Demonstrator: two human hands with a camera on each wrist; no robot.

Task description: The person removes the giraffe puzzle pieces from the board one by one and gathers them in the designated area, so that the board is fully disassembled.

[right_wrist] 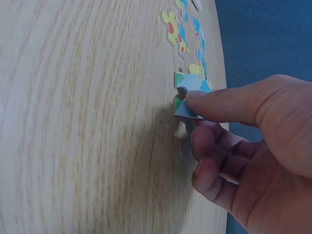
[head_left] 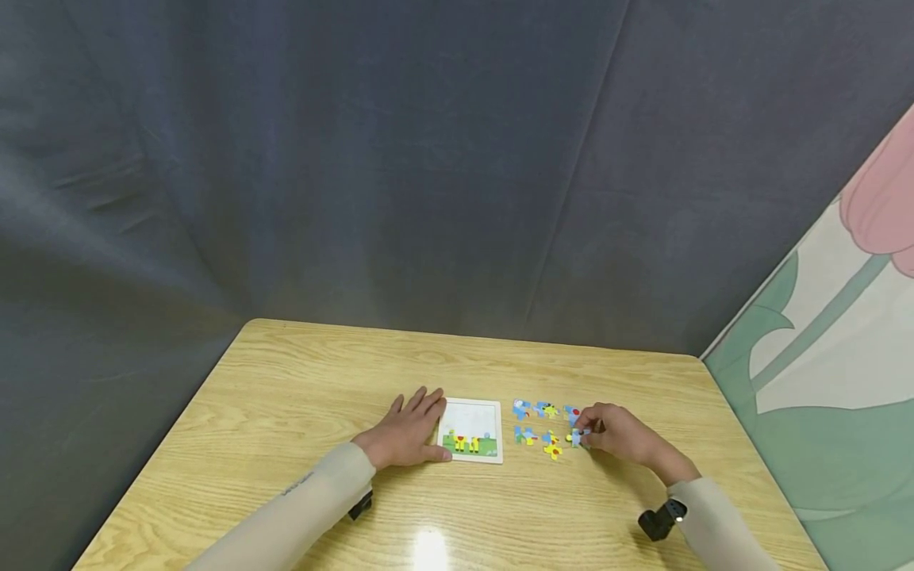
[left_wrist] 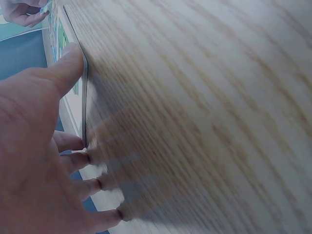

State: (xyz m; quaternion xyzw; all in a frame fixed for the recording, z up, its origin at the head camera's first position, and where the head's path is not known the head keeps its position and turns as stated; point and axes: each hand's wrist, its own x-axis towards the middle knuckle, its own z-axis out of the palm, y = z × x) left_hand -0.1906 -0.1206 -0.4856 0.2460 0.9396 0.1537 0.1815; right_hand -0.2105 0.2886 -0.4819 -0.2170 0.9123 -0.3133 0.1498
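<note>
A white puzzle board point(head_left: 470, 420) lies mid-table, with a strip of green and yellow picture along its near edge. My left hand point(head_left: 417, 424) rests flat on the table against the board's left side. Its fingers are straight, and in the left wrist view the thumb point(left_wrist: 68, 63) touches the board's edge point(left_wrist: 86, 97). To the right of the board lie several loose coloured pieces point(head_left: 547, 410). My right hand point(head_left: 584, 434) pinches a blue and green puzzle piece point(right_wrist: 191, 92) between thumb and fingers. The piece stands tilted on the table top.
The wooden table point(head_left: 300, 381) stands in front of a dark grey curtain point(head_left: 400, 159). A painted panel with a pink flower point(head_left: 842, 317) runs along the right side. More loose pieces point(right_wrist: 175, 29) lie beyond the held one. Black wrist cameras point(head_left: 658, 519) sit on both sleeves.
</note>
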